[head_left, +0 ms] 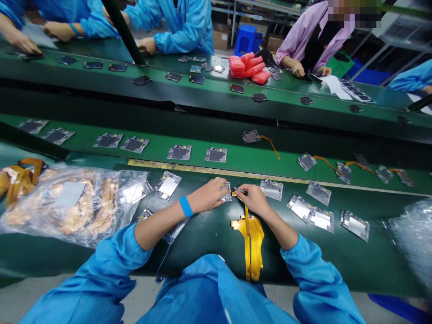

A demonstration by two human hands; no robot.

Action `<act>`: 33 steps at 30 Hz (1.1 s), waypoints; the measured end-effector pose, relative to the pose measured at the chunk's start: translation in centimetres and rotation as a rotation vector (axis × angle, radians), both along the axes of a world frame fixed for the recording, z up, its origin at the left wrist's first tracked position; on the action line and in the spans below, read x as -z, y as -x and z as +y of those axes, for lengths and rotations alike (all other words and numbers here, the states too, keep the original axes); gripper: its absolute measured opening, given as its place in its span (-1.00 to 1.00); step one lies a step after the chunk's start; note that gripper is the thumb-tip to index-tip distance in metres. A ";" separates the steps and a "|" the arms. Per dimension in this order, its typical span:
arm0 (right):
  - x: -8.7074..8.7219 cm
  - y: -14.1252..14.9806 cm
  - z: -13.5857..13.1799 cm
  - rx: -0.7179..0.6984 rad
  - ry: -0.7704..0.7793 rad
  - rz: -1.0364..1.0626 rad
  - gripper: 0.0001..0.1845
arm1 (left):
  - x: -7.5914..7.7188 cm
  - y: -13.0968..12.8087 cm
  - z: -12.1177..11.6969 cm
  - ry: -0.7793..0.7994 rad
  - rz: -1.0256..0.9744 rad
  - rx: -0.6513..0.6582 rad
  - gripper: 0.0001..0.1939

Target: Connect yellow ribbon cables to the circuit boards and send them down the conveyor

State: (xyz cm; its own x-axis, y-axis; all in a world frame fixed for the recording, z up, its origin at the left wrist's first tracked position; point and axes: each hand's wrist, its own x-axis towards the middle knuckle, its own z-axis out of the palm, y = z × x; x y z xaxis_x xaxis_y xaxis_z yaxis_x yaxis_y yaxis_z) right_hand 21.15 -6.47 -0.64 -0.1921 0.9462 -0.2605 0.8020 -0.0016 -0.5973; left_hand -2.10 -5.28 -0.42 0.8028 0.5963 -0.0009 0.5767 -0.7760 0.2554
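Note:
My left hand (209, 196), with a blue band at the wrist, holds a small circuit board (227, 192) against the green bench, its fingers bent over the board's left part. At the board's right edge, my right hand (254, 198) pinches a slim dark tool (240, 191) that looks like tweezers. An orange ribbon cable end (233, 194) shows between the board and the right fingertips; whether it is joined to the board I cannot tell. Just below the right hand lies a bunch of yellow-orange ribbon cables (255, 238), with one strip running up under the hand.
Several circuit boards lie to the right (319, 193) and left (168, 185). A clear plastic bag of ribbon cables (67, 198) sits at left, bubble wrap (411, 234) at right. Beyond, a green belt (155, 148) carries boards, some with cables. Co-workers sit across it.

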 end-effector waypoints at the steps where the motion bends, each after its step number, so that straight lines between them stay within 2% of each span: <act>1: 0.0 0.1 0.0 -0.002 -0.002 -0.004 -0.81 | 0.1 0.0 -0.1 -0.003 -0.007 -0.006 -0.78; 17: -0.5 0.3 1.0 -0.042 0.077 -0.057 -0.81 | 0.2 -0.1 -0.5 -0.052 0.021 0.005 -0.78; 23: -0.8 0.6 1.1 -0.045 0.084 -0.107 -0.83 | 0.6 -0.2 -0.7 -0.111 0.018 0.027 -0.57; 30: -1.2 0.9 0.8 -0.055 0.084 -0.179 -0.84 | 0.9 -0.5 -0.8 -0.119 0.012 0.026 -0.66; 33: -1.2 0.4 0.6 -0.121 -0.002 -0.182 -0.75 | 0.8 -0.6 -0.9 -0.110 0.002 0.016 -0.69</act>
State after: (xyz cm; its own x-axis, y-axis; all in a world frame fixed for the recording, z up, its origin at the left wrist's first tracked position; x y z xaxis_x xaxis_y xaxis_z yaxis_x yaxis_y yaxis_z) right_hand 20.70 -5.83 0.61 -0.2545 0.9197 -0.2989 0.8908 0.1026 -0.4427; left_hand -1.46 -6.16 -1.23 0.8125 0.5797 0.0619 0.5642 -0.8086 0.1668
